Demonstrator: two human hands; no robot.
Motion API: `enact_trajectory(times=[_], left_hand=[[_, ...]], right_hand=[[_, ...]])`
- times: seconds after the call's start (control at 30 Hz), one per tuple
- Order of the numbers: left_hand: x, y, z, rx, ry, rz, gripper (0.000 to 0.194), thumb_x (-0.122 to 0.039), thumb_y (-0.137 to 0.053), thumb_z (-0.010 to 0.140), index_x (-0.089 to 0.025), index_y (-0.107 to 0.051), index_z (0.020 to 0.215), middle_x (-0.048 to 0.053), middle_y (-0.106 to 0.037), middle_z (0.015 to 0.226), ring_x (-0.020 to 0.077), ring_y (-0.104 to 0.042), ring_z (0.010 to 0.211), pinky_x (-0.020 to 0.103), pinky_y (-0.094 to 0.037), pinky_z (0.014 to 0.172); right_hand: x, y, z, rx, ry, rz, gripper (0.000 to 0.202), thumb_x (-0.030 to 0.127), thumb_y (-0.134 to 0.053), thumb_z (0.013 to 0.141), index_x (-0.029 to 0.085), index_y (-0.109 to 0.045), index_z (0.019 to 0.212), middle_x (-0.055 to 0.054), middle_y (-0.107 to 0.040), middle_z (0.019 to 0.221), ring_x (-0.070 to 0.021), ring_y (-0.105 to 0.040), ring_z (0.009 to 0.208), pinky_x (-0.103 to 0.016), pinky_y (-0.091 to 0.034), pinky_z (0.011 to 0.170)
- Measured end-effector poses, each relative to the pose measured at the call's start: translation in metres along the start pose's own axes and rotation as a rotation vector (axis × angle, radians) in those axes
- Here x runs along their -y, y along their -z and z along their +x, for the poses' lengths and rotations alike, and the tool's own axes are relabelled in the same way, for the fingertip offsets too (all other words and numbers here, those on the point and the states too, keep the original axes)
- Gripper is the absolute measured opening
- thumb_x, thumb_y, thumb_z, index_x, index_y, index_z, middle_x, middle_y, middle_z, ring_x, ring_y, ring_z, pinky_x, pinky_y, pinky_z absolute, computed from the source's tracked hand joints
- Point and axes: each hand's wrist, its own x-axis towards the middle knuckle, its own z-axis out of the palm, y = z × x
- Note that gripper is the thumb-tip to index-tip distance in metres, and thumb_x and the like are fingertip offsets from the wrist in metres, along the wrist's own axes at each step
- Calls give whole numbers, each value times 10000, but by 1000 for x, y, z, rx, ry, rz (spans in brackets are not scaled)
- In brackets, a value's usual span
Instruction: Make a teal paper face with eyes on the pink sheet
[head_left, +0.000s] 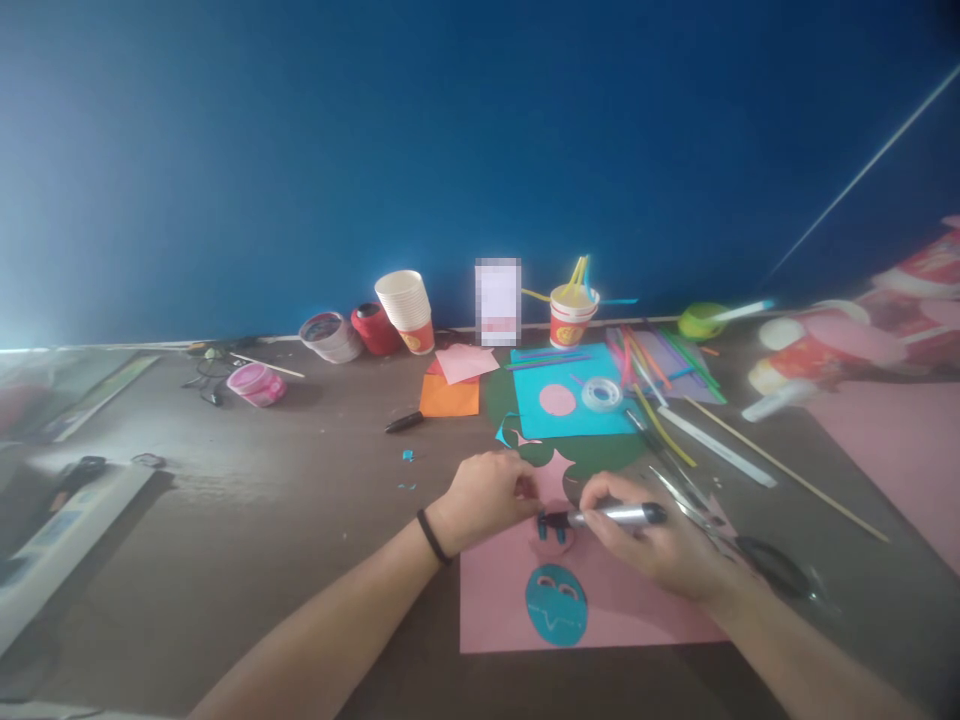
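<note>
My right hand point(649, 535) is closed round a silver-and-black marker point(619, 514). The marker's dark tip touches a pink paper circle point(553, 543) bearing two dark blue marks. My left hand point(487, 495), fingers curled, pinches or presses that circle at its upper left edge; the fingertips are partly hidden. Below it, a blue paper circle point(556, 620) with eye shapes and a pale zigzag lies on a pink sheet point(491, 610). A pink paper scrap point(555, 478) with curved cutouts is just above my hands. Scissors point(772, 565) lie beside my right hand, partly covered by it.
A black pen or cap point(404, 422) and orange paper point(450, 397) lie beyond my left hand. Behind are stacked paper cups point(405, 300) and a cup with straws point(574, 320). A tape roll point(601, 393) sits on blue paper point(532, 415). A wooden stick point(795, 475) lies right.
</note>
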Motion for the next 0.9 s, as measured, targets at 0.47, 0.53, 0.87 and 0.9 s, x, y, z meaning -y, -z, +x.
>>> enact_trajectory(times=[0.47, 0.53, 0.87, 0.9], left_hand=[[-1, 1, 0, 11, 7, 13, 51, -279, -644, 668, -250, -644, 709, -38, -636, 769, 135, -569, 684, 214, -366, 560], [0, 0, 0, 2, -6, 6, 50, -281, -643, 666, -253, -642, 707, -43, -632, 761, 132, -566, 677, 215, -362, 555], [-1, 1, 0, 12, 6, -9, 48, -276, -641, 671, -249, -653, 709, -33, -636, 763, 136, -569, 687, 213, -368, 566], [0, 1, 0, 5, -1, -15, 44, -281, -634, 682, -249, -652, 705, -34, -635, 754, 135, -569, 682, 212, -373, 569]], right_hand=[[2, 1, -2, 31, -13, -30, 114, 213, -488, 823, 200, -520, 714, 35, -517, 622, -117, -476, 588, -223, -379, 557], [1, 1, -2, -1, -25, -32, 122, 213, -482, 825, 201, -513, 708, 36, -522, 625, -118, -484, 594, -222, -379, 561], [-2, 2, -2, 12, -20, -38, 137, 229, -476, 833, 203, -503, 701, 31, -503, 607, -124, -469, 582, -233, -372, 547], [-2, 2, -2, -8, -34, -13, 146, 235, -475, 837, 202, -500, 697, 32, -501, 603, -121, -467, 569, -232, -371, 537]])
